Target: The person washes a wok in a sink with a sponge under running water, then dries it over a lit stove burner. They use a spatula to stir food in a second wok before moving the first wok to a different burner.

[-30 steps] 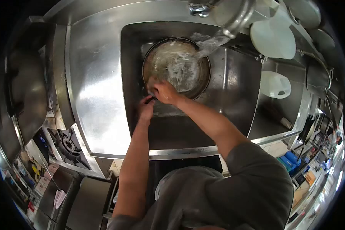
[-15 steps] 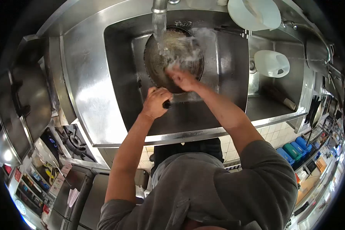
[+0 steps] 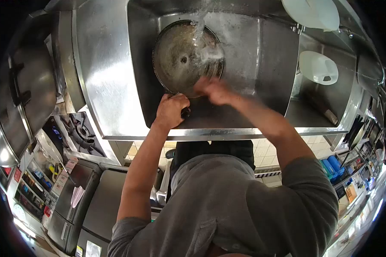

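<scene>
A round, stained pan (image 3: 176, 60) lies in the large steel sink (image 3: 276, 55), with water (image 3: 199, 30) falling onto its upper right part. At the pan's near edge, my left hand (image 3: 171, 110) is wrapped round its dark handle, whose end shows beside my fingers. My right hand (image 3: 214, 91) is over the lower right rim of the pan, blurred by motion. Whether its fingers hold anything cannot be made out.
To the right, a smaller basin holds a cut white plastic jug (image 3: 318, 67) and a brush-like tool (image 3: 330, 116). Another white container (image 3: 312, 13) sits at the top right. A burner (image 3: 82, 130) is at the lower left.
The view has shifted, so the sink sits higher in it. My right hand has moved from over the pan's inside to its near right rim. My left hand keeps its hold.
</scene>
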Tool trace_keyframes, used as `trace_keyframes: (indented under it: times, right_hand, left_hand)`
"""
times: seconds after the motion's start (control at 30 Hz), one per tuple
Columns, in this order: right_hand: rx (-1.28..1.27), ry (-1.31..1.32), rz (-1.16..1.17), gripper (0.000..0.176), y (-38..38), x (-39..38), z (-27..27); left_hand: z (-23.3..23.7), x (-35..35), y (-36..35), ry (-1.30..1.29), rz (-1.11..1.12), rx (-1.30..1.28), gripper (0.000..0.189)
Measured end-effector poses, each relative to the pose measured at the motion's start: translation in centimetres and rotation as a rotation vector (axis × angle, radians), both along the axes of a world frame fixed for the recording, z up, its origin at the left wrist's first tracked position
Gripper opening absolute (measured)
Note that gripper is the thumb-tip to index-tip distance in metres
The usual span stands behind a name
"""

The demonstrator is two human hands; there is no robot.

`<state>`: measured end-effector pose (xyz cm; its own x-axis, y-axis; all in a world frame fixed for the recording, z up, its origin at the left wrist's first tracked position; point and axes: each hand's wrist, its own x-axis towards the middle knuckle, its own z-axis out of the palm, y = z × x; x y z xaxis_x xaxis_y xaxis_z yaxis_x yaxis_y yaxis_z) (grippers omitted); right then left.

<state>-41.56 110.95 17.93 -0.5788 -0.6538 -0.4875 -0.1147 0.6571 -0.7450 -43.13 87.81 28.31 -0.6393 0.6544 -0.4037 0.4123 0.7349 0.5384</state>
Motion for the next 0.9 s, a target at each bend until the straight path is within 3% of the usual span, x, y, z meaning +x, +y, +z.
trace_keyframes:
  times: [0.07,0.1,0.17,0.2,0.3,0.4,0.43,0.5,0.53,0.63,0.7,0.77,0.8,0.87,0.9]
  right_hand:
    - [0.260,0.175,-0.233,0.043,3.1,-2.4,2.1]
    - [0.262,0.181,-0.225,0.043,2.1,-2.3,2.0]
    - [0.152,-0.064,-0.014,0.047,-1.7,0.3,0.9]
    - [-0.278,0.119,-0.198,0.051,-2.1,2.3,-0.4]
    - [-0.071,0.223,-0.278,0.060,3.9,2.1,-7.6]
    - [0.014,0.234,-0.109,0.057,0.8,0.5,-2.1]
    - [-0.187,0.358,-0.158,0.048,-2.0,2.4,-2.8]
    - [-0.368,0.055,-0.272,0.046,-1.9,3.2,-0.1]
    - [-0.369,0.055,-0.270,0.046,0.1,2.2,-1.2]
    - [-0.274,0.265,-0.307,0.047,5.7,-1.8,-4.9]
    - [0.295,0.199,-0.370,0.041,3.1,-2.3,-5.3]
    - [-0.305,0.571,-0.264,0.036,-1.7,2.8,-3.8]
    - [-0.308,0.578,-0.257,0.036,-1.7,2.4,-2.6]
    - [-0.059,-0.111,-0.187,0.037,-1.2,1.5,0.3]
    - [-0.283,-0.261,-0.330,0.038,1.3,0.6,-3.6]
  left_hand:
    - [-0.1,-0.4,0.5,0.033,-0.040,0.025,0.012]
    - [-0.3,-0.6,0.4,0.038,-0.032,0.028,0.012]
    - [-0.4,-0.5,0.0,0.039,-0.044,0.014,0.011]
    - [-0.5,-0.8,0.1,0.041,-0.042,0.015,0.011]
    - [-0.3,-0.4,-0.3,0.012,-0.036,-0.007,0.012]
    - [-0.6,-0.2,-0.5,0.019,-0.012,0.013,0.021]
    - [-0.7,-0.2,-0.7,0.004,0.002,-0.002,0.021]
    - [-0.9,-0.2,-0.9,-0.005,0.024,-0.015,0.021]
    - [-1.0,-0.1,-1.0,0.015,0.024,0.006,0.021]
    - [-0.7,-0.2,-0.7,0.035,0.032,0.040,0.021]
    - [-0.4,0.0,-0.9,0.026,0.038,0.042,0.020]
    - [-0.5,-0.2,-1.2,0.008,0.074,0.062,0.020]
    - [-0.6,-0.5,-1.3,0.016,0.079,0.063,0.020]
    - [-0.6,-0.1,-1.4,-0.026,0.067,0.021,0.013]
    - [-0.7,0.3,-1.5,-0.025,0.067,0.022,0.013]
